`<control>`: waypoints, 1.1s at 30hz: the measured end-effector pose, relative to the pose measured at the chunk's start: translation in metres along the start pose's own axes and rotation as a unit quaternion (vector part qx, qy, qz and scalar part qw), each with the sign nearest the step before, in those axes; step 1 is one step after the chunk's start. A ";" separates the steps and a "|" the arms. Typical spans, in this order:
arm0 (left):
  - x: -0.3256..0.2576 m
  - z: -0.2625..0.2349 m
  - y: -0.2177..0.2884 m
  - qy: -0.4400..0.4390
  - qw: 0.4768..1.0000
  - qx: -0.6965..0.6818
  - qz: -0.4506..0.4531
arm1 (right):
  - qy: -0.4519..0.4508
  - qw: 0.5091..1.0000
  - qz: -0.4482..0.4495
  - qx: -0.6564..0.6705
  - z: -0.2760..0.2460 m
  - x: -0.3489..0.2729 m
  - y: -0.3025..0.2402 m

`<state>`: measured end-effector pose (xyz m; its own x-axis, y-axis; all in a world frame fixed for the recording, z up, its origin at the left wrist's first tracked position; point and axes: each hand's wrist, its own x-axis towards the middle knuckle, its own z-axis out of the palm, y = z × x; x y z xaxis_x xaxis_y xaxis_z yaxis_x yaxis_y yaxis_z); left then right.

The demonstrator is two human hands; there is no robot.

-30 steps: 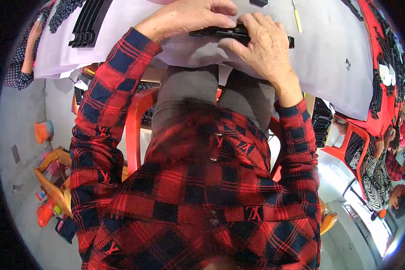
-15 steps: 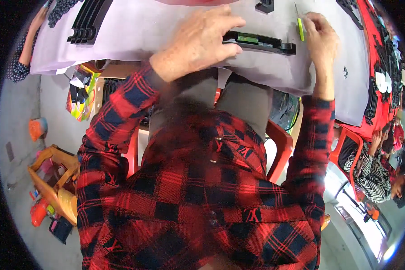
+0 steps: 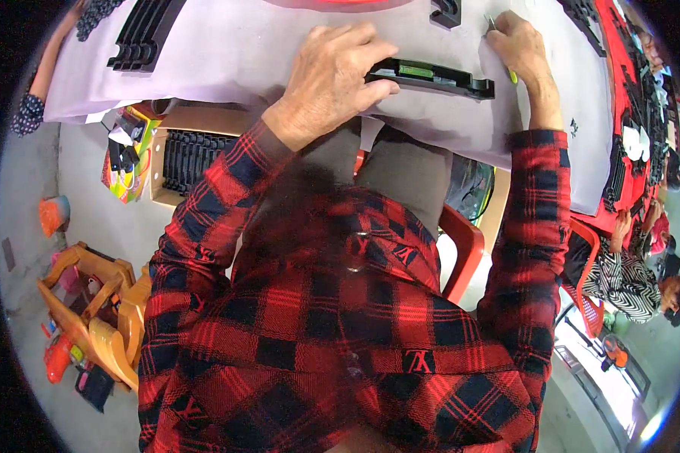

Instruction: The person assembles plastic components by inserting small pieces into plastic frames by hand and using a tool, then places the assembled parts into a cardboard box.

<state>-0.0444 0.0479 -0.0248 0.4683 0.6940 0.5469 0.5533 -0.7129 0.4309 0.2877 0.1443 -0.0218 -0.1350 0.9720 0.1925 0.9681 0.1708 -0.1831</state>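
Observation:
A long black plastic piece with a green strip set in it, like a spirit level (image 3: pixel 432 75), lies on the pale-covered table in front of me. My left hand (image 3: pixel 338 74) is closed about its left end, thumb on the near side and fingers on the far side. Further right, my right hand (image 3: pixel 520 47) grips a thin pointed tool with a yellow-green handle (image 3: pixel 514 76). The handle's end pokes out below the palm, and its metal tip shows beyond the fingers; the rest is hidden by the hand.
Ribbed black parts (image 3: pixel 145 34) lie at the table's far left, and a small black part (image 3: pixel 446 12) at the far middle. Below the table edge at left stands a cardboard box (image 3: pixel 160 164) of black parts. At right, other people sit along a red-covered table (image 3: pixel 633 174).
My right hand has taken hold of the yellow-green tool, which was lying on the table, and has shifted left. My left hand has come down slightly over the black piece's left end.

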 end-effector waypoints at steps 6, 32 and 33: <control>-0.005 0.009 -0.005 0.040 0.999 -0.020 -0.002 | 0.016 0.863 0.172 0.474 -0.035 -0.039 -0.024; -0.003 0.017 -0.008 0.072 0.996 -0.042 0.007 | 0.145 0.658 0.102 0.732 -0.022 -0.067 -0.162; -0.004 0.017 -0.009 0.072 0.996 -0.042 0.004 | 0.131 0.627 0.077 0.764 -0.014 -0.066 -0.155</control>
<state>-0.0396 0.0530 -0.0433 0.3649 0.6706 0.6459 0.4871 -0.7287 0.4814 0.1498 0.0516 0.0079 0.1684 0.9700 0.1752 -0.3946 0.2292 -0.8898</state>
